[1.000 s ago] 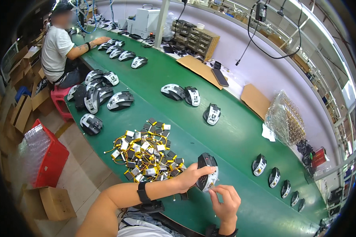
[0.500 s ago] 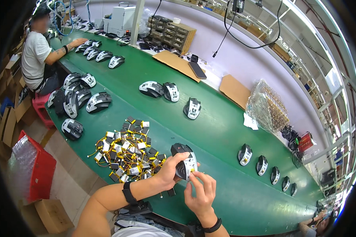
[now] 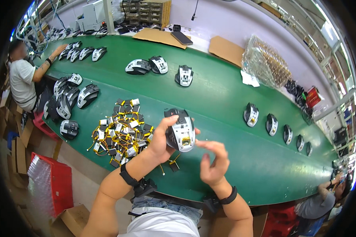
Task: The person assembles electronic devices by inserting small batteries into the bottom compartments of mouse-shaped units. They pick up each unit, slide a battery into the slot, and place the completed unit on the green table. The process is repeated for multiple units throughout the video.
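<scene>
My left hand (image 3: 161,138) is wrapped round a black-and-white computer mouse (image 3: 182,128), holding it above the green bench. An opening at the mouse's near end shows something yellow, like the battery packs on the bench. My right hand (image 3: 215,160) is just right of the mouse, thumb and fingers apart, with nothing in it. Its index finger points at the mouse's edge; whether it touches, I cannot tell. Beside my left forearm lies a pile of small battery packs (image 3: 124,130) with yellow tape and thin wires. One loose battery pack (image 3: 174,165) sits below the mouse.
Several mice stand in a row (image 3: 271,124) on the right, others (image 3: 184,76) at the back and in a cluster (image 3: 63,98) on the left. A co-worker (image 3: 23,81) reaches onto the far left. Cardboard (image 3: 160,36) and bubble wrap (image 3: 265,61) line the back edge.
My right hand has drawn away from the mouse's opening to the right, and its fingers have parted. The mouse remains in my left hand. The whole view has shifted.
</scene>
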Motion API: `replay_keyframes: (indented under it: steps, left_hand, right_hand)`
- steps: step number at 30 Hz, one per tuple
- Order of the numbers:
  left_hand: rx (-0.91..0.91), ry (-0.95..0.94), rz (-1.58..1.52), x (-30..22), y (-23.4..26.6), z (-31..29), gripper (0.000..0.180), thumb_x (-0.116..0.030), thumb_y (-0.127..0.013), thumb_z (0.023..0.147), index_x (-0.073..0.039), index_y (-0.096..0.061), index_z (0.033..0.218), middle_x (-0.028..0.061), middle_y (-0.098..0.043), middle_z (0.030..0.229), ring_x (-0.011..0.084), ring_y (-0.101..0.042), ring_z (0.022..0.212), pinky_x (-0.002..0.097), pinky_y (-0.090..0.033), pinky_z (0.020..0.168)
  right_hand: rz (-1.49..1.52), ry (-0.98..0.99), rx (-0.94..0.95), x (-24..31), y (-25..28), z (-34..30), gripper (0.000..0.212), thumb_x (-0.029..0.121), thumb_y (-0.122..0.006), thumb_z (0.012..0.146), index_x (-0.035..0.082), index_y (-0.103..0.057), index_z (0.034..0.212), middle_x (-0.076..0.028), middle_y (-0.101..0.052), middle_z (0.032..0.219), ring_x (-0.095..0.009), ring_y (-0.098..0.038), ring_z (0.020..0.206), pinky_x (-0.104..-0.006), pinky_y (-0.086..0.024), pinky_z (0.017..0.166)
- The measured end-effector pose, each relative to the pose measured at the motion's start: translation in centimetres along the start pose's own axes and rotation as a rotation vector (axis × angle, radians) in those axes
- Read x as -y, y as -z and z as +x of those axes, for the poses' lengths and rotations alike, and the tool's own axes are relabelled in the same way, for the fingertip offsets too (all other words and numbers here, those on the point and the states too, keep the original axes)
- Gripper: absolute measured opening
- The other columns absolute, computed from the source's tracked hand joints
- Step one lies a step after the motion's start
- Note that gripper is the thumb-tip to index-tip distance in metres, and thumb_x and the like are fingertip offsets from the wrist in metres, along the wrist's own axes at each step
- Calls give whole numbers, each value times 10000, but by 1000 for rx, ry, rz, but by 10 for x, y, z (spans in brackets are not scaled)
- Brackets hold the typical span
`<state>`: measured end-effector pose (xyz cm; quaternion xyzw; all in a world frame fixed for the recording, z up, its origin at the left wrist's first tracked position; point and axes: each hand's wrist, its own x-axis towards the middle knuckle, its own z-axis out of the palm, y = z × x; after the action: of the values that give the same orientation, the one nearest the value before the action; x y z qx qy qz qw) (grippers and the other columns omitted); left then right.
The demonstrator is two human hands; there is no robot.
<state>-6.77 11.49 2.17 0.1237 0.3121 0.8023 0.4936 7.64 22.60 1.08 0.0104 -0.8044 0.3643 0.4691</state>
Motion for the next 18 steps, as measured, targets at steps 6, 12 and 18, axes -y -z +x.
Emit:
replay_keyframes:
  steps: [6, 12, 18]
  left_hand:
    - [80, -43, 284, -34, -31, -5, 646, -424, -575, 890, 16, -463, 1350, 188, -639, 1165, 360, -691, 942, 452, -571, 850]
    - [141, -67, 732, -38, -82, 112, 415, -304, -654, 898, 33, -608, 1136, 98, -690, 984, 174, -696, 830, 335, -583, 755]
    - [-116, -43, 1367, 35, 0, 222, 509, -393, -714, 832, 25, -626, 1109, 146, -715, 909, 264, -698, 852, 393, -557, 753]
  right_hand:
    - [43, -318, 442, -22, 1, -4, 283, 26, -664, 790, 31, -621, 1069, -139, -631, 1053, -292, -631, 925, -371, -514, 794]
    - [-260, -247, 566, -30, 4, -15, 259, 66, -689, 790, 71, -667, 1047, -105, -582, 1094, -309, -586, 974, -396, -507, 813]
    - [-48, -216, 569, -37, -14, -18, 138, 86, -705, 808, 59, -672, 940, -60, -636, 920, -242, -618, 847, -348, -525, 724]
